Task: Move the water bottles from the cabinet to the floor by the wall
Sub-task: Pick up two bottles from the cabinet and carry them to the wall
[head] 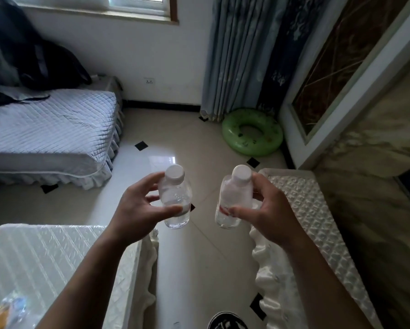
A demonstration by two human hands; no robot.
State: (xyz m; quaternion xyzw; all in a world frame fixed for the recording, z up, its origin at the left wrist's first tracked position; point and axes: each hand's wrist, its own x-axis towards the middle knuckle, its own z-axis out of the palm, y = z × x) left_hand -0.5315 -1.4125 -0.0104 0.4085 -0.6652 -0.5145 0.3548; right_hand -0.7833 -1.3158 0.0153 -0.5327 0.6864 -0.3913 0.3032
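I hold two clear plastic water bottles with white caps upright in the air over the tiled floor [175, 143]. My left hand [137, 210] grips the left bottle [175, 198] around its middle. My right hand [268, 210] grips the right bottle [235, 200], which carries a bit of red label near its base. The two bottles hang side by side, a short gap between them. The white wall [156, 67] under the window lies ahead, beyond the open floor.
A bed with a quilted cover [52, 129] stands at the left. White covered surfaces flank me: one at lower left [45, 264], one at the right [303, 210]. A green swim ring [252, 132] lies by the curtain [235, 55]. A shoe [225, 321] shows at the bottom.
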